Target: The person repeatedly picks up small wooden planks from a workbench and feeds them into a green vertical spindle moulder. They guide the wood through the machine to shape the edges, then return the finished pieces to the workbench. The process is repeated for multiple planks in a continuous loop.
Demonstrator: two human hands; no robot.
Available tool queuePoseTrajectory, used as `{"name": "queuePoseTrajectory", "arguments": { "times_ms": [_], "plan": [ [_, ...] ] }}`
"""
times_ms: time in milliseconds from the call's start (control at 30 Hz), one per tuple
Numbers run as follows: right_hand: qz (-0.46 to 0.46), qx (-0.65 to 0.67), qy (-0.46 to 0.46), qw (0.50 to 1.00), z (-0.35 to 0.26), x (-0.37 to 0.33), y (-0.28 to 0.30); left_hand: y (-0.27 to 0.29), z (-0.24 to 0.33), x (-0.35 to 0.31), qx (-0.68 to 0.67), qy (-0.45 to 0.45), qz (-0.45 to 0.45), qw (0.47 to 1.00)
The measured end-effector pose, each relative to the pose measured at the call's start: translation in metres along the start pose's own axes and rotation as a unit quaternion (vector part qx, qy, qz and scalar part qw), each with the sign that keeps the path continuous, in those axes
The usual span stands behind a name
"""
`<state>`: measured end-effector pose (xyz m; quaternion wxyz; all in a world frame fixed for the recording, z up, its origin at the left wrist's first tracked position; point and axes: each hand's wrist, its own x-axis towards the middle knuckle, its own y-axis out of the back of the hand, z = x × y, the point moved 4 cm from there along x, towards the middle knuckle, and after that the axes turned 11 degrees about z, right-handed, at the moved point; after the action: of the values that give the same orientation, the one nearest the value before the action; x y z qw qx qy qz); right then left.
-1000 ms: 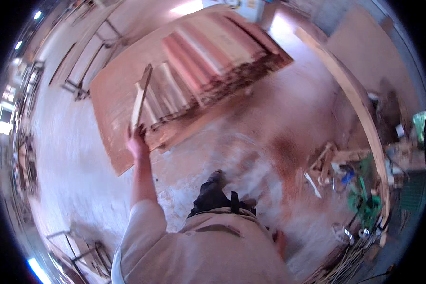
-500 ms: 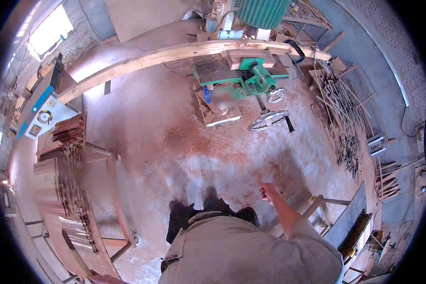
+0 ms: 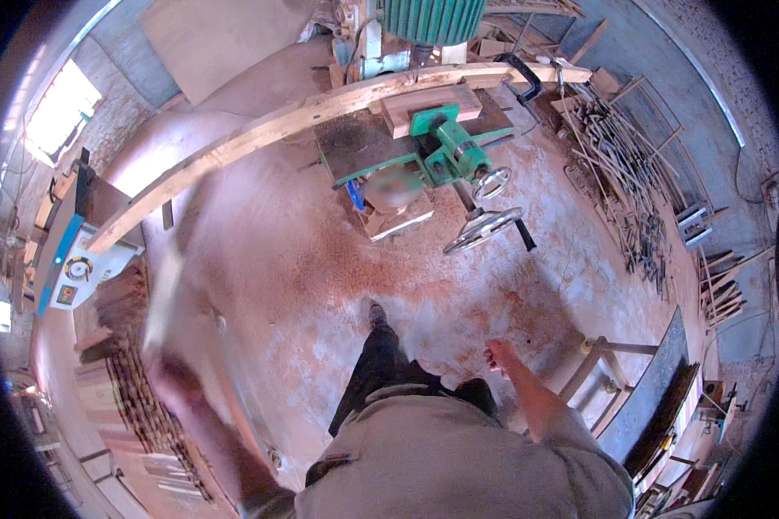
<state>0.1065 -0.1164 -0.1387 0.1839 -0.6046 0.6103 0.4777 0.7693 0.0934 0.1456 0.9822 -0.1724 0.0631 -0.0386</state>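
My left hand is raised over the stack of boards on the left, smeared by motion. A long pale strip, also blurred, rises from its fingers, which seem closed around it; its exact kind is unclear. My right hand hangs over the floor in front of me, fingers curled in, with nothing visible in them. Ahead stands a green machine with a shiny handwheel and a smaller one above it. Across its far side runs a long wooden beam, with a black clamp near its right end.
Stacked boards lie on a stand at left, near a blue-and-white machine. Wood offcuts are heaped at right. A dark-topped table stands close on my right. Reddish sawdust covers part of the floor.
My left hand has come up from the lower left edge, with the pale strip now showing at it. One foot has stepped forward, and the machine sits slightly further left in view.
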Motion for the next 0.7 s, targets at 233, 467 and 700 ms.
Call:
{"name": "queuePoseTrajectory", "arguments": {
  "times_ms": [233, 467, 700],
  "plan": [
    [0.112, 0.109, -0.044, 0.987, -0.035, -0.027, 0.062, -0.25, -0.175, 0.03, -0.128, 0.205, -0.168, 0.956],
    [0.197, 0.135, -0.057, 0.969, -0.053, -0.056, 0.07, -0.348, -0.242, 0.062, -0.067, 0.261, -0.174, 0.947],
    [0.179, 0.12, -0.064, 0.974, -0.067, -0.069, 0.034, -0.391, -0.289, 0.086, -0.033, 0.313, -0.177, 0.932]
  ]
}}
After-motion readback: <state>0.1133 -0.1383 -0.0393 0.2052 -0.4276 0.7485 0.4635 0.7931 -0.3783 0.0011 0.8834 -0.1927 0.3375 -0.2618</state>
